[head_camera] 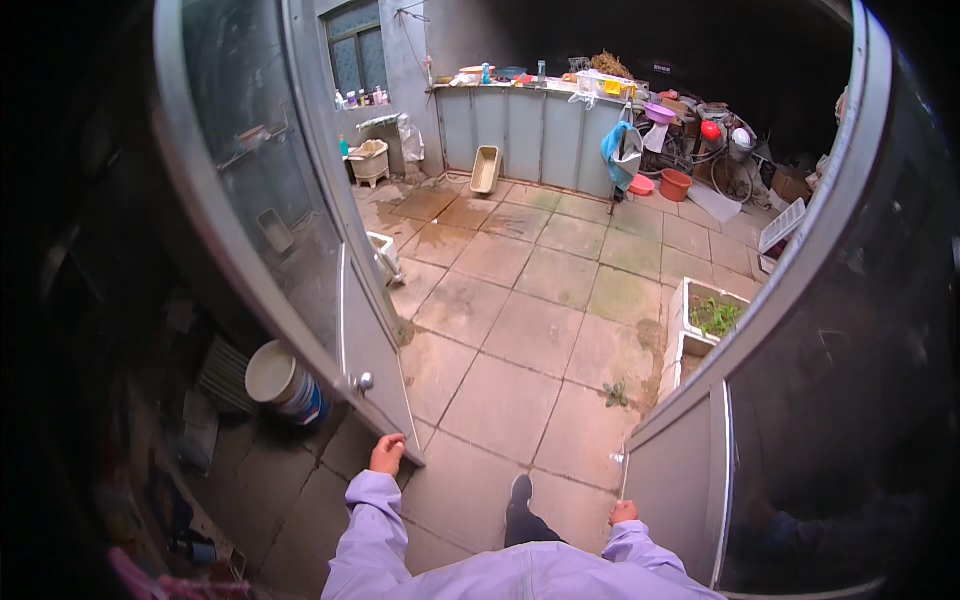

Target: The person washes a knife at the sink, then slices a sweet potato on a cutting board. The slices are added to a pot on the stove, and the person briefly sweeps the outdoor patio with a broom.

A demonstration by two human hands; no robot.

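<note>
Two metal-framed door leaves with dark glass stand apart on either side of me. My left hand [388, 454] is at the lower edge of the left door leaf [382, 401], below its round knob [365, 381]; its fingers are bent, and whether they grip the edge cannot be told. My right hand [623, 513] is at the edge of the right door leaf [679, 480], its fingers curled; its hold on that edge is not clear. Between the leaves, one dark shoe [521, 489] is on the paving slabs [499, 405].
Foam planter boxes [679, 330] with green plants stand beyond the right leaf. A white bucket [274, 375] stands left of the left leaf. Across the yard are a metal-fronted counter [517, 135], a leaning plastic tub [486, 169], a red-brown bucket [675, 185] and piled clutter.
</note>
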